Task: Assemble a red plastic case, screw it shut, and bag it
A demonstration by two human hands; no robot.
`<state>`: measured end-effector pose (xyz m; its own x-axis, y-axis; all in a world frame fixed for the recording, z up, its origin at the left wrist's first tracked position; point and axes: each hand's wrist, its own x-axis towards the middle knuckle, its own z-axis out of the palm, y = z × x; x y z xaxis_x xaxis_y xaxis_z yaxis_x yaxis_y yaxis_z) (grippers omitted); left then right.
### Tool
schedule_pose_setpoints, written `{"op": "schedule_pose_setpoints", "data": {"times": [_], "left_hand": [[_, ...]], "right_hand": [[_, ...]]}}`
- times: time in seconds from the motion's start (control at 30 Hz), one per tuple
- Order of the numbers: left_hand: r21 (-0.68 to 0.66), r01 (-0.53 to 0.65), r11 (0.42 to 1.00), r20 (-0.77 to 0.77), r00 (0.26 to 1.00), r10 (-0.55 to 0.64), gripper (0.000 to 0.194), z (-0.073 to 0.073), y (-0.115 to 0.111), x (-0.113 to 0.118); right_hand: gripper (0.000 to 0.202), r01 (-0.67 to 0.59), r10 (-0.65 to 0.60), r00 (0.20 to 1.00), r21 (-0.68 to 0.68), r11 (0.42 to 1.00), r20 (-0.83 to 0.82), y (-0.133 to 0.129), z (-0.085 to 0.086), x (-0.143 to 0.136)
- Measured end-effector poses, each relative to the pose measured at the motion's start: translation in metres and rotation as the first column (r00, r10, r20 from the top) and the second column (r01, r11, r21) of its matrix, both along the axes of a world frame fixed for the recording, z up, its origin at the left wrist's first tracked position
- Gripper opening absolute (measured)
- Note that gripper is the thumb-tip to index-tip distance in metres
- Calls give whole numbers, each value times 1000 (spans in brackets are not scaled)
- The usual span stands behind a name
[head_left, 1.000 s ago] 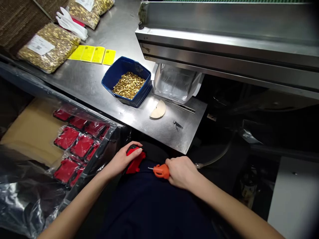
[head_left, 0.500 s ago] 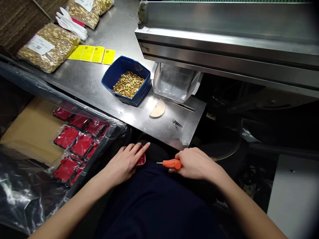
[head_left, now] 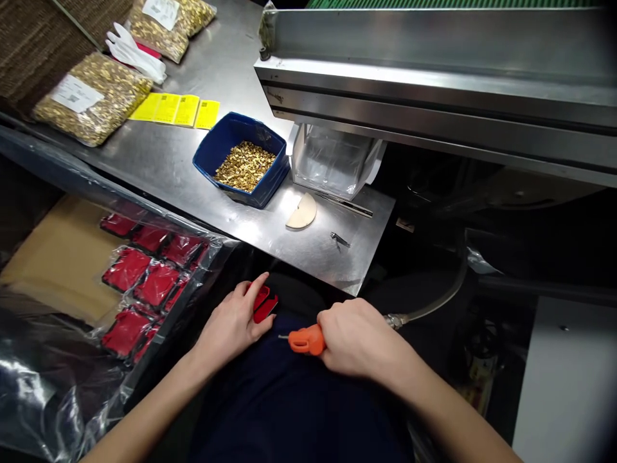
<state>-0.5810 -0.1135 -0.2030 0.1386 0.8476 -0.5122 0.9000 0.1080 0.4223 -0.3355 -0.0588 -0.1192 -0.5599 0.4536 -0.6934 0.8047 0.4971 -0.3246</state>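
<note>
Over my lap, my left hand point(head_left: 235, 323) is closed on a small red plastic part point(head_left: 264, 303) with a dark edge; the fingers cover part of it. My right hand point(head_left: 354, 335) grips an orange air blow gun point(head_left: 307, 339), whose thin metal nozzle points left toward the red part without touching it. A hose point(head_left: 436, 305) with a metal fitting runs off behind the right hand. On the bench ahead is a blue bin point(head_left: 205, 166) of small brass-coloured pieces.
The metal bench point(head_left: 159, 170) carries bags of brass pieces point(head_left: 96, 96), yellow labels point(head_left: 186, 109), white gloves point(head_left: 132, 54), a pale half-disc point(head_left: 303, 212) and nail clippers point(head_left: 340, 239). A conveyor frame point(head_left: 424, 103) overhangs at right. Bagged red parts point(head_left: 157, 281) lie in a lined box at left.
The blow gun has come left and slightly down, nearer the red part. My left hand has shifted slightly left and turned, showing more of the part. The hose fitting now shows.
</note>
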Motion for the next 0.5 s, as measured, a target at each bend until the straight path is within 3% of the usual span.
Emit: {"op": "schedule_pose_setpoints", "data": {"times": [0.07,0.1,0.13,0.2,0.27,0.33,0.4,0.5], "left_hand": [[-81,-101,992,216,969,117,73,2,2,-11],[-177,-182,967,344,909,234,70,3,2,-18],[-310,-265,913,463,796,388,68,4,1,-24],[-625,-332,707,570,424,704,66,4,-5,-31],[-841,-237,486,496,20,868,66,0,-14,-28],[-934,-133,331,356,-272,894,63,-6,-24,-15],[-973,-95,209,229,-483,845,56,-11,-31,1],[-990,-112,83,136,-647,750,46,-15,-34,19]], "right_hand": [[19,29,-29,1000,-19,999,1,3,2,11],[21,60,-61,998,-42,997,-3,6,2,19],[24,97,-98,995,-72,993,-9,10,3,28],[32,164,-167,986,-122,979,-12,18,4,43],[37,198,-200,980,-145,969,-2,23,4,52],[38,212,-214,977,-159,964,6,23,2,54],[38,210,-214,977,-172,962,0,21,-2,52],[37,194,-199,980,-158,968,-16,12,-9,47]]}}
